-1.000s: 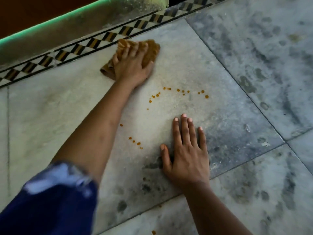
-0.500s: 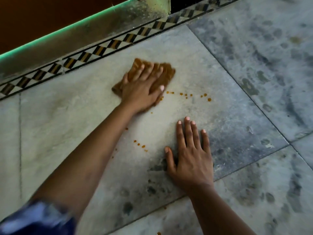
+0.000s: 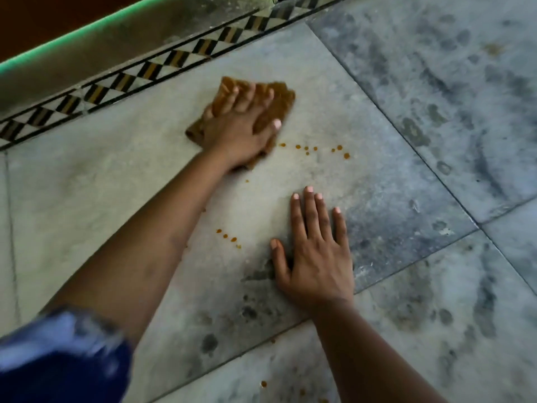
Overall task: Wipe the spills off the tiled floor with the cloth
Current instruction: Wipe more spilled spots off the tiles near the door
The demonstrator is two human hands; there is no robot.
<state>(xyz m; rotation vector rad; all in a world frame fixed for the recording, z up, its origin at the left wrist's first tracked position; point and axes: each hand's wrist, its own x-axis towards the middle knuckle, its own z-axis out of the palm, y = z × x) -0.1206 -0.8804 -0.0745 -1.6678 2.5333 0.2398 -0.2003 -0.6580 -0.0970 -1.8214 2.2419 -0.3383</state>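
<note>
The left grip [image 3: 241,132] lies with fingers spread flat on the brown cloth [image 3: 280,104], pressing it to the tiled floor [image 3: 87,184] just beside the orange drops [image 3: 313,148] it seems meant to sweep, while the right grip [image 3: 316,257], fingers straight and palm down, likely braces the body

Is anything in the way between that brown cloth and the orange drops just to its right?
Nothing visible. The left hand presses the cloth flat on the floor tile, and only bare tile lies between its edge and the row of orange drops. The right hand rests flat nearer the person, off that path.
</note>
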